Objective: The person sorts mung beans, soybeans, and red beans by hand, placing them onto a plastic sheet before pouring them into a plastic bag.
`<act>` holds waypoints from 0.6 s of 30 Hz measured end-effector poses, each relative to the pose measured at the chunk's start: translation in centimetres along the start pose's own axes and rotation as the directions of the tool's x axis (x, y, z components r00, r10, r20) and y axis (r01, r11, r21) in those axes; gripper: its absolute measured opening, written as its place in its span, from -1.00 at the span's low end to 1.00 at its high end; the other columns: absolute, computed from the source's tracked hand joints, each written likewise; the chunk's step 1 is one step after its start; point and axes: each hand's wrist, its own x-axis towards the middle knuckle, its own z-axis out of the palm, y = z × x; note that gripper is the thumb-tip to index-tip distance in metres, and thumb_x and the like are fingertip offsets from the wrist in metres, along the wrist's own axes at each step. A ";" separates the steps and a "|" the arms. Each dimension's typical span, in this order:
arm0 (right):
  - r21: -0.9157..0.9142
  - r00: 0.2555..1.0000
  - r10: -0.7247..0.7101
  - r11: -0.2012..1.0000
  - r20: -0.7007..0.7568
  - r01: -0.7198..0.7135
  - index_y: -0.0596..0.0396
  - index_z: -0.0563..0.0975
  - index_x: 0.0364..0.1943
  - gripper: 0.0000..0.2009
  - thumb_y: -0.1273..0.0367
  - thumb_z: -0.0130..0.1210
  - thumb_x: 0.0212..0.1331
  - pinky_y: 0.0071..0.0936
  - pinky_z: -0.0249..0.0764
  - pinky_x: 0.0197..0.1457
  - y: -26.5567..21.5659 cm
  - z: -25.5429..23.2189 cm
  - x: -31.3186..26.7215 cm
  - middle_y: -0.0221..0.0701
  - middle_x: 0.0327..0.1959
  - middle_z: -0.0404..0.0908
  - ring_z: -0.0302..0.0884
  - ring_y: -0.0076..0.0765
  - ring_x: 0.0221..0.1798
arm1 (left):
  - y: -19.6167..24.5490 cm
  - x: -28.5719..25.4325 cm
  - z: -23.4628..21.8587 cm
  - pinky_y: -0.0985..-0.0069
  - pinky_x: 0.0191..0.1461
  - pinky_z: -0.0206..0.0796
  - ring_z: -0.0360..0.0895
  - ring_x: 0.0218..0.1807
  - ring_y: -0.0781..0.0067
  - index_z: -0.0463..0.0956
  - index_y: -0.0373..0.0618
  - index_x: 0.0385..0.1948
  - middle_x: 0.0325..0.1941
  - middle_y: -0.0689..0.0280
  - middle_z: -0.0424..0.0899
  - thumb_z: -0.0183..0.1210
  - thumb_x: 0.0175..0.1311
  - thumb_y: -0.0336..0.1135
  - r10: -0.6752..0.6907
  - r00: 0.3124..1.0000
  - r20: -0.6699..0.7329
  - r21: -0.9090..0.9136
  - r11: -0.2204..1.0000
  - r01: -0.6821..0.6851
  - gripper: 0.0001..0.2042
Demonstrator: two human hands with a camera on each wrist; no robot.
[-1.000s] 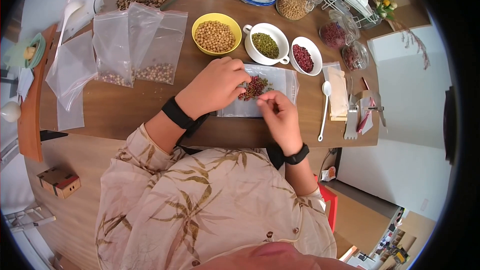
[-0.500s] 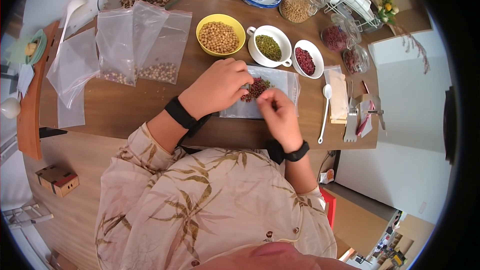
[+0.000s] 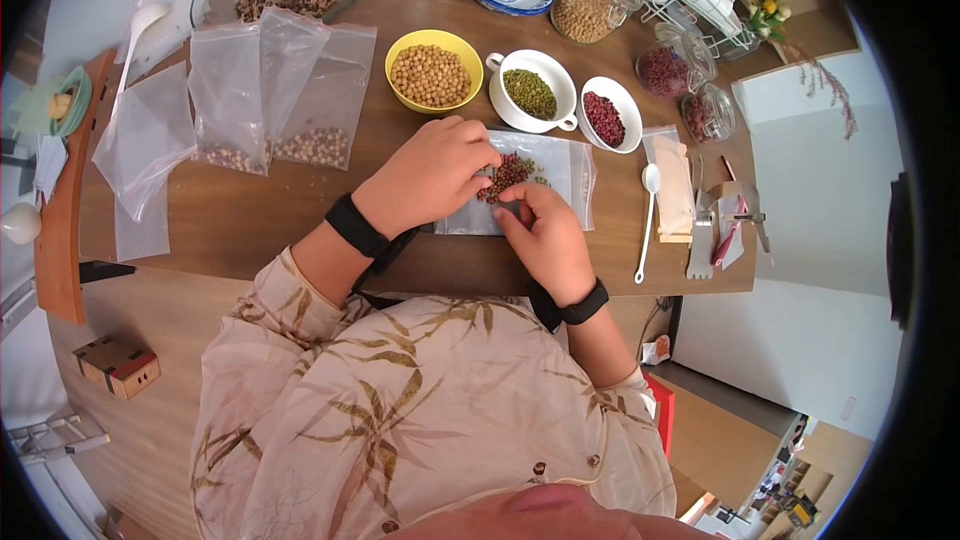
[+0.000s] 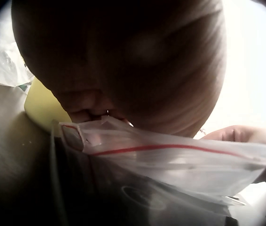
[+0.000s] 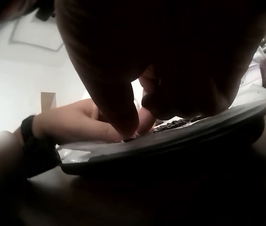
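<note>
Left hand (image 3: 430, 172) over left part of clear bag (image 3: 472, 221), grip unclear. Right hand (image 3: 550, 243) at mixed beans (image 3: 513, 171), fingers bent, hold unclear. Yellow bowl (image 3: 476, 68) beyond.

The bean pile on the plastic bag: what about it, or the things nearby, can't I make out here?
- Head view: whether anything lies beneath the left grip; its fingers cover that edge of the bean pile.
- Head view: whether the right grip pinches anything; too small.
- Left wrist view: the pile, hidden behind the left grip and plastic bag.
- Right wrist view: the pile's colours, lost in shadow.
- Head view: the glass dish, cut off by the top edge.
</note>
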 end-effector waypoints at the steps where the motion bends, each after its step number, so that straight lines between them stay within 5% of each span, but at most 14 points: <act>1: -0.001 1.000 -0.002 1.000 0.001 0.002 0.12 0.71 -0.04 -0.79 0.41 0.41 0.31 -0.12 0.50 -0.23 -0.1 0.1 0.1 -0.23 -0.38 0.56 0.54 -0.09 -0.35 | 0.0 0.0 0.0 0.12 0.25 0.46 0.62 0.14 0.02 0.72 -0.09 -0.01 0.04 0.22 0.66 0.47 0.27 -0.38 0.002 1.000 -0.004 0.001 1.000 -0.002 -0.73; 7: -0.100 0.999 -0.046 0.994 -0.015 0.044 0.11 0.69 -0.14 -0.87 0.42 0.39 0.31 -0.07 0.52 -0.22 -0.3 0.7 0.9 -0.21 -0.37 0.60 0.58 0.00 -0.33 | -0.1 0.0 0.2 0.12 0.25 0.47 0.62 0.13 0.02 0.72 -0.08 -0.02 0.03 0.22 0.66 0.46 0.27 -0.38 0.006 1.000 -0.011 0.009 1.000 -0.006 -0.74; 10: -0.097 0.996 -0.086 0.992 -0.024 0.083 0.13 0.66 -0.18 -0.91 0.44 0.35 0.36 -0.19 0.49 -0.27 0.6 0.8 0.9 -0.33 -0.41 0.59 0.58 -0.17 -0.35 | -0.1 -0.1 0.1 0.12 0.25 0.47 0.62 0.13 0.03 0.71 -0.08 -0.03 0.03 0.22 0.66 0.46 0.27 -0.38 -0.001 1.000 -0.011 0.000 1.000 0.001 -0.74; 12: 0.434 0.998 0.021 0.900 0.056 -0.044 0.11 0.62 -0.16 -0.94 0.44 0.27 0.42 -0.39 0.40 -0.33 2.2 0.2 0.5 -0.47 -0.37 0.57 0.49 -0.41 -0.39 | -0.1 -0.1 0.1 0.12 0.25 0.47 0.62 0.13 0.03 0.71 -0.08 -0.03 0.03 0.22 0.66 0.47 0.27 -0.38 0.000 1.000 -0.014 0.000 1.000 0.000 -0.74; 13: 0.435 0.998 0.021 0.900 0.058 -0.045 0.11 0.62 -0.16 -0.94 0.44 0.27 0.42 -0.39 0.40 -0.33 2.4 -0.9 0.4 -0.47 -0.37 0.57 0.49 -0.41 -0.39 | -0.1 -0.1 0.1 0.12 0.25 0.47 0.62 0.13 0.03 0.71 -0.08 -0.02 0.03 0.22 0.66 0.47 0.27 -0.38 0.004 1.000 -0.017 -0.003 1.000 -0.004 -0.74; 15: 0.860 0.900 0.110 0.266 0.421 -0.435 0.07 0.57 -0.08 -0.94 0.43 0.16 0.48 -0.58 0.30 -0.31 2.2 -3.1 0.0 -0.50 -0.24 0.56 0.39 -0.57 -0.34 | 0.0 -0.1 0.1 0.13 0.25 0.47 0.62 0.13 0.03 0.71 -0.09 -0.02 0.03 0.22 0.66 0.47 0.26 -0.38 0.004 1.000 -0.021 0.006 1.000 -0.004 -0.74; 18: 0.892 0.893 0.013 0.034 0.450 -0.450 0.07 0.54 -0.01 -0.88 0.40 0.09 0.50 -0.62 0.26 -0.31 1.8 -2.8 -0.5 -0.39 -0.12 0.57 0.36 -0.58 -0.28 | 0.2 -0.1 0.1 0.13 0.24 0.47 0.63 0.13 0.03 0.72 -0.09 -0.03 0.03 0.23 0.66 0.47 0.26 -0.39 0.001 1.000 -0.012 0.008 1.000 -0.001 -0.73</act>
